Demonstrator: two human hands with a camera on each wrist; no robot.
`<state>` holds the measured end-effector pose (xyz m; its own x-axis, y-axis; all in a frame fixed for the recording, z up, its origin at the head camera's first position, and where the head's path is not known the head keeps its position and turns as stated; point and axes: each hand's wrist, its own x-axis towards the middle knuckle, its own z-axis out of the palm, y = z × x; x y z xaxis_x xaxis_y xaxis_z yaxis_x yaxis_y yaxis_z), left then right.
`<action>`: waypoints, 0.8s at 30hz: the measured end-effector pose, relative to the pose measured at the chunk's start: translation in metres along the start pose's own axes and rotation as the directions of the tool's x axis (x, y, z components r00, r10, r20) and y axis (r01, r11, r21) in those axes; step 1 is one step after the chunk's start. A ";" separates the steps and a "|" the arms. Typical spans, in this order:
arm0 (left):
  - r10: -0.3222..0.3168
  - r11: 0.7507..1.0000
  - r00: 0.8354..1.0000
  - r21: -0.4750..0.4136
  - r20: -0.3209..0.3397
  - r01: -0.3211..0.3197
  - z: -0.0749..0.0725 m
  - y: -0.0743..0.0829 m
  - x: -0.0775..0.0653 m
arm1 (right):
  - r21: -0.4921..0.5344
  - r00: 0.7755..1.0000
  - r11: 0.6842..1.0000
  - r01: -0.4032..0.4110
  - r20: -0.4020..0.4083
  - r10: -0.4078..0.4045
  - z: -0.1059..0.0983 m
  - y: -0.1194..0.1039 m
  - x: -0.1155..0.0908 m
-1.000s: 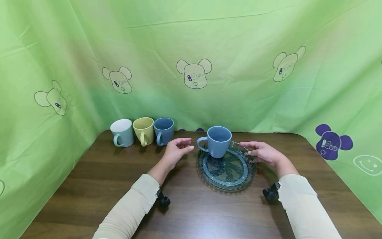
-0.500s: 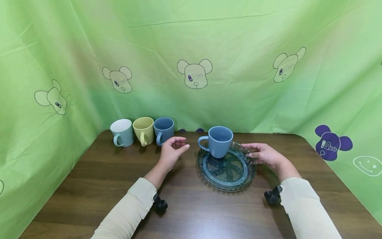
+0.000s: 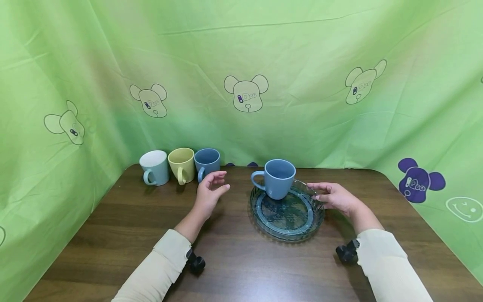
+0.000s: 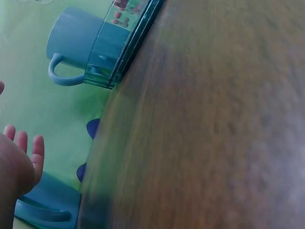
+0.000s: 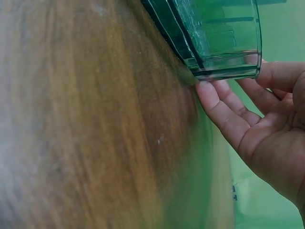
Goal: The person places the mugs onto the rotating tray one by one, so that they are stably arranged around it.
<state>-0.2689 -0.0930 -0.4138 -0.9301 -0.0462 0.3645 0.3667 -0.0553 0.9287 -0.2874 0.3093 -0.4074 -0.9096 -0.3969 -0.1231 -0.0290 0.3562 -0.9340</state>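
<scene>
Where the cup sits: blue cup on the glass plate, on the counter.
Right hand: fingers touch the plate rim, spread.
Left hand: loose, holding nothing, near the dark blue cup.
Next: probably needs a firm hold on that cup.

A round, transparent blue-green glass plate with a fluted rim is seen lying flat on the dark wooden counter, slightly right of the middle. A patterned relief is visible across its base, and its upright ribbed wall is shown close up in the right wrist view. Its rim at about 2 o'clock is touched by fingertips. A matte blue ceramic mug is set upright on the plate near the 12 o'clock edge, its mouth open upward and seemingly empty, with its looped handle turned toward 9 o'clock.
</scene>
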 end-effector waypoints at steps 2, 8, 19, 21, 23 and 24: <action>-0.004 1.000 1.000 0.005 0.005 0.004 -0.003 0.000 -0.001 | -0.002 1.000 1.000 0.003 -0.005 -0.003 0.000 0.001 -0.001; -0.014 0.999 1.000 0.037 0.016 0.013 -0.012 0.004 -0.006 | -0.013 1.000 1.000 0.000 -0.021 0.000 0.001 0.001 -0.005; -0.014 1.000 0.997 0.014 0.070 0.014 -0.031 0.005 -0.014 | -0.041 0.998 0.999 -0.024 -0.058 0.021 0.003 -0.001 -0.010; -0.013 1.000 0.997 0.019 0.073 0.012 -0.034 0.005 -0.016 | -0.034 0.998 0.999 -0.025 -0.059 0.023 0.003 -0.001 -0.011; -0.007 1.000 0.997 0.011 0.071 0.007 -0.037 0.006 -0.017 | -0.025 0.998 0.999 -0.024 -0.059 0.023 0.004 -0.001 -0.012; -0.002 1.000 0.998 0.008 0.068 0.002 -0.038 0.007 -0.018 | -0.023 0.998 0.999 -0.022 -0.058 0.020 0.004 -0.001 -0.013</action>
<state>-0.2486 -0.1306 -0.4168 -0.9304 0.0217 0.3660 0.3647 -0.0470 0.9299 -0.2742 0.3104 -0.4062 -0.9323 -0.3402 -0.1226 -0.0188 0.3842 -0.9230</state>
